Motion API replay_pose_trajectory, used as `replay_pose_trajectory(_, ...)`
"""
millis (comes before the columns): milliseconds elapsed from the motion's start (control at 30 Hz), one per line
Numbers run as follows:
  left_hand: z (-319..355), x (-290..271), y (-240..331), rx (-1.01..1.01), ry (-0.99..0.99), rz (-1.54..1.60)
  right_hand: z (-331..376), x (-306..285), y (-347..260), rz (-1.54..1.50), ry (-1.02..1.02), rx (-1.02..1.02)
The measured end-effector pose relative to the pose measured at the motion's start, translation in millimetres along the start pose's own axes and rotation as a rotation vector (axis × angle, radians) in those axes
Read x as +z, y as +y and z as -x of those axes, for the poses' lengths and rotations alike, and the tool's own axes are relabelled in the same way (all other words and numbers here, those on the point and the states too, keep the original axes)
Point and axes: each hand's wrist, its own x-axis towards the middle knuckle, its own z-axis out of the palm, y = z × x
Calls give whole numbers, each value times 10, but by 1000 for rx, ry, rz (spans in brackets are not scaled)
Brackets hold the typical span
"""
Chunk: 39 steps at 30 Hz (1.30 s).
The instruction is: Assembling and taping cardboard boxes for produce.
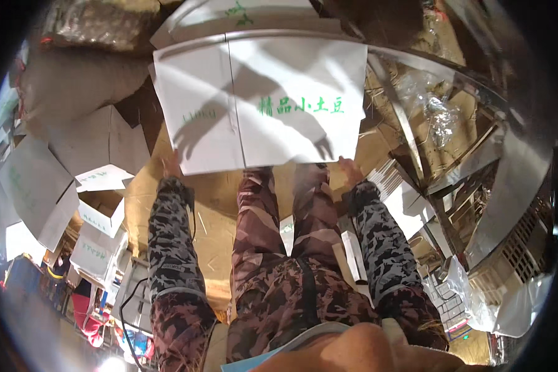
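A large white cardboard carton (304, 74) with green printing is stretched out in front of me, its broad face toward me. My left hand (173, 164) grips its near left corner, and my right hand (350, 170) has hold of the near right corner. Fingers of both hands are partly hidden at the edges. A vertical seam divides the carton's face, and shadows of my arms fall over it. Whether it is folded flat or has depth, I cannot tell. Just beyond it lies another white carton (235, 15) with a green mark.
Several open white cartons (99, 142) pile up on the left. Brown cardboard (211, 223) covers the floor by my legs. On the right are clear plastic wrap (440, 121), stacked cardboard (394, 186) and a slatted crate (518, 242). A bulky sack (80, 84) lies far left.
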Motion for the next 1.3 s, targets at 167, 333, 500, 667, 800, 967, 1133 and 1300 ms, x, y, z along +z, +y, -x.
replay_pose_trajectory(167, 624, 1268, 920, -325, 252, 383, 96, -666, -93, 457, 790, 94)
replay_pose_trajectory(333, 698, 1598, 606, -414, 247, 119, -286, -905, -120, 674, 1007, 17)
replay_pose_trajectory(500, 426, 1424, -530, -363, 366, 326, -391, -465, -480, 170, 249, -9)
replay_pose_trajectory(667, 792, 1058, -552, 17, 354, 343, 306, -575, -465, 383, 307, -276)
replay_pose_trajectory(800, 1659, 876, 663, -20, 335, -45, 1789, -974, -514, 97, 376, -72)
replay_pose_trajectory(967, 2347, -873, 1898, 510, 207, -495, 2722, -525, -1691, -280, 423, -408)
replay_pose_trajectory(1133, 1848, -1473, 2493, 726, -93, -508, 1951, -355, -1533, -70, 466, -977)
replay_pose_trajectory(1300, 1609, -1857, 3056, 660, -146, -498, 2361, 874, -2810, -878, 320, -572)
